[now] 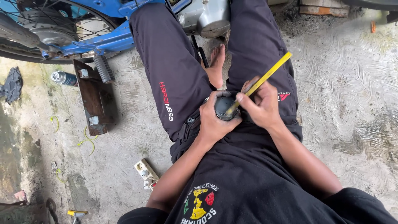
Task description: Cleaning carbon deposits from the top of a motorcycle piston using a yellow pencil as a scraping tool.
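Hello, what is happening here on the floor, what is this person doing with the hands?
A person sits on a concrete floor beside a blue motorbike. The left hand grips a small dark round part held over the lap. The right hand holds a thin yellow tool like a pen, its tip resting on the top of that part. To the side lie a rusty metal tray, a spray can and a white power strip.
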